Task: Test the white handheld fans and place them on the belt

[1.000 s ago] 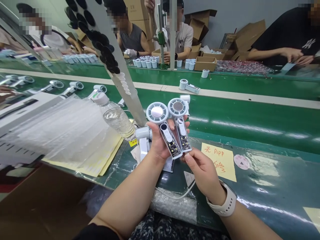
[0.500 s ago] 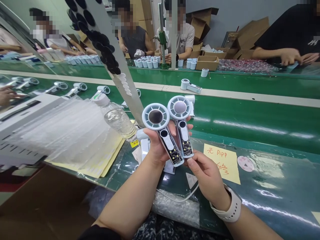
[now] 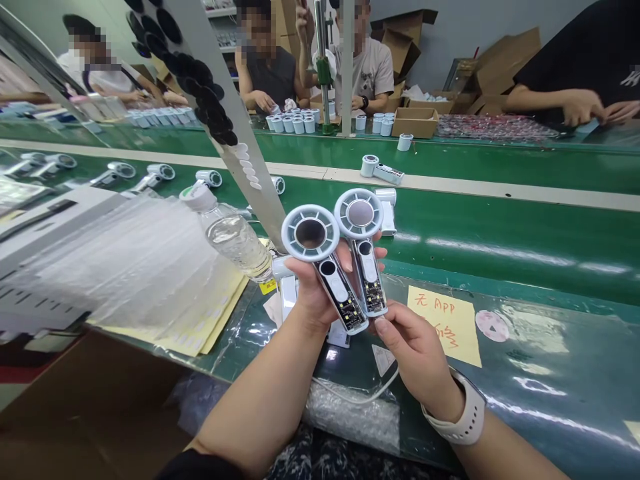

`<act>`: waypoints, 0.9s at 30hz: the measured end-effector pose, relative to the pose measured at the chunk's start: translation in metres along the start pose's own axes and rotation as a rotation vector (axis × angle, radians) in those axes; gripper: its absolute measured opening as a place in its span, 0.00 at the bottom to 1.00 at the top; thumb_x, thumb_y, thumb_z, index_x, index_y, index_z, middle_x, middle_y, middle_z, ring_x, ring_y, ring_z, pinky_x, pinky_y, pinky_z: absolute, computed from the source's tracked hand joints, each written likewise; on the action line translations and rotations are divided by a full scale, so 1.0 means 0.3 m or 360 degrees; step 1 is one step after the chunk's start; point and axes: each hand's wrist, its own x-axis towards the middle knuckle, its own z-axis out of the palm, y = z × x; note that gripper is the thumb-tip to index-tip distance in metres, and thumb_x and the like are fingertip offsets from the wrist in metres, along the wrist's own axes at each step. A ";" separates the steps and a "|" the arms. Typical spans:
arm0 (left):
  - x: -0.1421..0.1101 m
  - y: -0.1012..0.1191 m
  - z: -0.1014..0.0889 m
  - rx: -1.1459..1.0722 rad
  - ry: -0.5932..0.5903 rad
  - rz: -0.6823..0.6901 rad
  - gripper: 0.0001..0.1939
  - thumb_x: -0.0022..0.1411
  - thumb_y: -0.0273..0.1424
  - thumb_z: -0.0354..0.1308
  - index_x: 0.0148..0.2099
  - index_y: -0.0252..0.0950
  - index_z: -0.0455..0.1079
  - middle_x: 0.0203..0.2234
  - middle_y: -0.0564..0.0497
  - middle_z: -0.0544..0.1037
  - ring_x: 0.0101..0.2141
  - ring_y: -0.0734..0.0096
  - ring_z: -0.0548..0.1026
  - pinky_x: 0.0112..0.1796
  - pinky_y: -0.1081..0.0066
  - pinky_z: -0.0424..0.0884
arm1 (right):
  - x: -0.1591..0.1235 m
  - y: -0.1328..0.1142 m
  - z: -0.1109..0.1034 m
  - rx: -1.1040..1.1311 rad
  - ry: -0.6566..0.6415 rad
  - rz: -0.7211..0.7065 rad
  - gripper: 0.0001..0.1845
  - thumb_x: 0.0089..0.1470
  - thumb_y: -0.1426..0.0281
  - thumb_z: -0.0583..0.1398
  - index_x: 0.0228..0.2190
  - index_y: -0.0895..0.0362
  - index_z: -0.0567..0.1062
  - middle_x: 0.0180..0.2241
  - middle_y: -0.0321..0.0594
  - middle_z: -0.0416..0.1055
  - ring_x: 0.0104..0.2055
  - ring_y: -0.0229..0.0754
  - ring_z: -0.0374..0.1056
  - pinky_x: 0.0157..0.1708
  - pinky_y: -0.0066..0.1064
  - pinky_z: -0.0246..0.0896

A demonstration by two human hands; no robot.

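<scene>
My left hand (image 3: pixel 313 293) is closed around two light-blue handheld fans, held side by side with round heads up. The left fan (image 3: pixel 341 293) has a dark disc at the centre of its head; the right fan (image 3: pixel 369 270) has a paler, greyish one. Both handles show bare circuit boards near the lower end. My right hand (image 3: pixel 417 350) pinches at the bottom end of the right fan, where a white cable (image 3: pixel 367 401) leads away below. The cable's plug is hidden by my fingers. Another fan (image 3: pixel 289 293) lies behind my left wrist, partly covered.
A water bottle (image 3: pixel 233 233) leans beside a slanted post (image 3: pixel 250 133). Plastic sleeves (image 3: pixel 135 260) lie at left, bubble wrap (image 3: pixel 350 417) at the front edge, a handwritten yellow note (image 3: pixel 445 323) at right. Beyond, several fans rest on the green belt (image 3: pixel 500 233); co-workers sit across.
My hands and the two fans stay nearly still. Behind them, a fan on the belt has shifted slightly right. Across the belt, a co-worker's hand has risen beside the green-based stand.
</scene>
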 end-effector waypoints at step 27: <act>0.071 -0.013 -0.017 0.0134 0.0134 -0.0123 0.33 0.37 0.63 0.66 0.24 0.36 0.70 0.38 0.45 0.82 0.36 0.60 0.80 0.37 0.64 0.79 | 0.128 0.020 -0.124 -0.1625 -0.0479 0.0344 0.02 0.51 0.76 0.67 0.29 0.59 0.78 0.62 0.50 0.62 0.61 0.57 0.57 0.52 0.44 0.59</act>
